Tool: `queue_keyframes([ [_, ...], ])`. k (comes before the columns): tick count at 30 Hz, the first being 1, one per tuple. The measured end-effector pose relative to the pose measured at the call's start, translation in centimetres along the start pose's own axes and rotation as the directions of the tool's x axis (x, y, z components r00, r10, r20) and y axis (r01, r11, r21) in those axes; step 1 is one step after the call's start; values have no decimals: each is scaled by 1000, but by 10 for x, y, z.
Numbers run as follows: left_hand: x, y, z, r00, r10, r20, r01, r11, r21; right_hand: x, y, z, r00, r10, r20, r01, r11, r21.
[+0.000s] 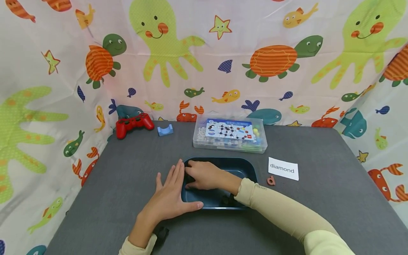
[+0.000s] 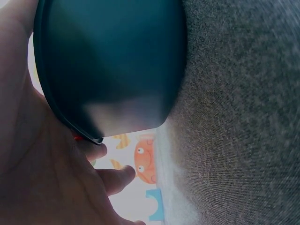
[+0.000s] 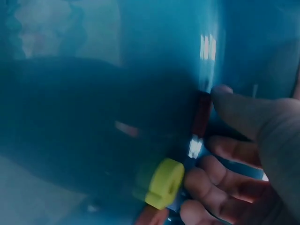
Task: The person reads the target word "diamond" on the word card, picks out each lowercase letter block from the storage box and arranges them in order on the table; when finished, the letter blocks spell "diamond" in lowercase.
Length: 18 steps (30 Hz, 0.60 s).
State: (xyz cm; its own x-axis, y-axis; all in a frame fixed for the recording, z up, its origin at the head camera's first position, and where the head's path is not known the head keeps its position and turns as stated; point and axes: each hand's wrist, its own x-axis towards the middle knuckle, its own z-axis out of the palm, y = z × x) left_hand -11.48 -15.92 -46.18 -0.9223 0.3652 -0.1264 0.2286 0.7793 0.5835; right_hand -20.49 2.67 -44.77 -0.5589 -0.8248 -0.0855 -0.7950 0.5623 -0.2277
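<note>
A dark blue tray (image 1: pixel 220 208) lies on the grey table. My left hand (image 1: pixel 170 198) rests against its left end, fingers straight and thumb stretched along the near rim; the palm side shows next to the tray wall (image 2: pixel 112 56) in the left wrist view. Inside the tray, at its left end, my right hand (image 1: pixel 205 175) reaches down with bent fingers. Its fingertips are close beside a yellow piece (image 3: pixel 166 183) and a dark red piece (image 3: pixel 201 115), with an orange-brown piece (image 3: pixel 152 216) at the lower edge of the right wrist view. The hand hides much of the tray's contents from above.
Right of the tray lie a white card (image 1: pixel 283 168) reading "diamond" and a reddish-brown letter d (image 1: pixel 271 180). Behind it stands a clear plastic box (image 1: pixel 229 145) of molecule parts. A red game controller (image 1: pixel 135 124) and a light blue curved block (image 1: pixel 165 130) lie at back left.
</note>
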Motion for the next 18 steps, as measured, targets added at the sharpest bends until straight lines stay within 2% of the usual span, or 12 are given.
queue_keyframes([
  [7, 1, 1, 0, 1000, -9, -2, 9, 1000, 8, 1, 1, 5, 1000, 1, -1, -1, 1000, -4],
  [18, 1, 0, 0, 1000, -17, 11, 17, 1000, -11, 1, 5, 5, 996, -89, 16, 88, 994, 70],
])
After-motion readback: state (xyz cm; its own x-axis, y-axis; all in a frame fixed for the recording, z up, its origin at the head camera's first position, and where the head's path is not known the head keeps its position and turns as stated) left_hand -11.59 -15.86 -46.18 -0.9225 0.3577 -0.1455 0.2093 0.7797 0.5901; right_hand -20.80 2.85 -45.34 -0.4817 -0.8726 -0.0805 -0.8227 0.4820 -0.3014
